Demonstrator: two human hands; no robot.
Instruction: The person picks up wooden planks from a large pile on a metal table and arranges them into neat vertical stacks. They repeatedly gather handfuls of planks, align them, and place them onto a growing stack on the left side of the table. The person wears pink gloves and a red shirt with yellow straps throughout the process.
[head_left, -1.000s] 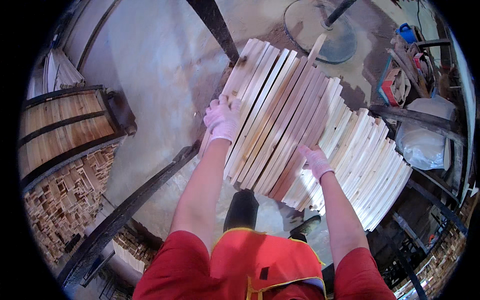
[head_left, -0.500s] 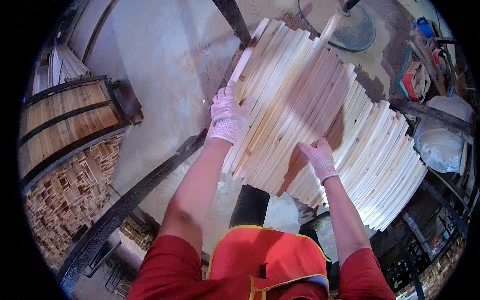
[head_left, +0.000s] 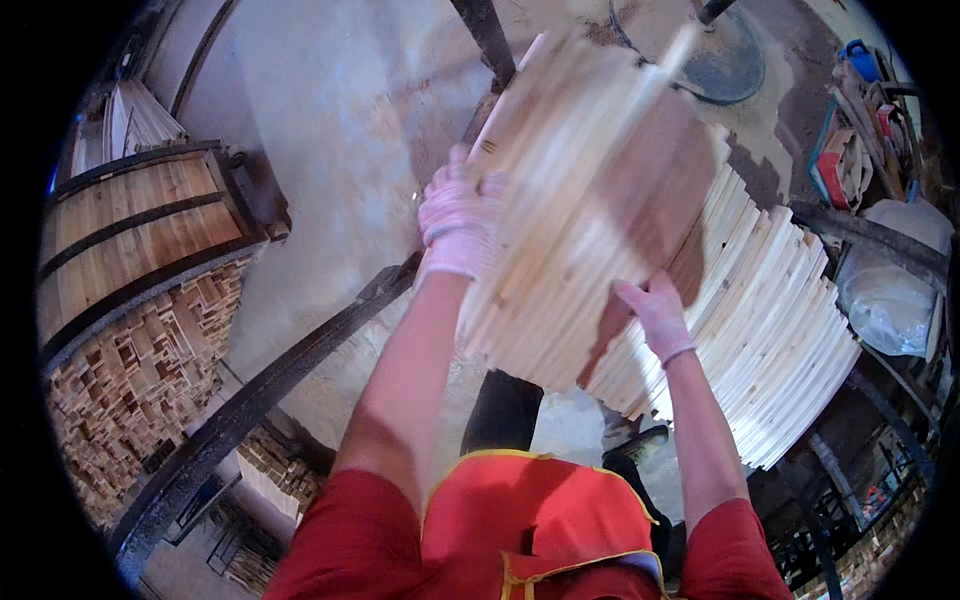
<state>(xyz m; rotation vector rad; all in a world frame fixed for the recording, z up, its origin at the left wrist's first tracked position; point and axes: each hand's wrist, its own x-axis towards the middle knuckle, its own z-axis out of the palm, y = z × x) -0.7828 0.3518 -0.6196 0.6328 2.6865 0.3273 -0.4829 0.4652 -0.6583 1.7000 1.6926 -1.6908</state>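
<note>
Wooden strips [head_left: 640, 220]: lay beyond the red apron [head_left: 545, 510], seemingly mostly packed side by side; ends stood uneven.
Left hand [head_left: 460, 225]: at strips' edge, grip too blurred to tell.
Right hand [head_left: 658, 316]: fingers spread atop strips.

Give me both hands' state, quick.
Left hand: open, against the left side of the wooden strips.
Right hand: over the strips; grip can't be told.

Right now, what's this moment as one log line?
left hand: at left edge of sticks | right hand: over sticks | sticks: side by side
</note>
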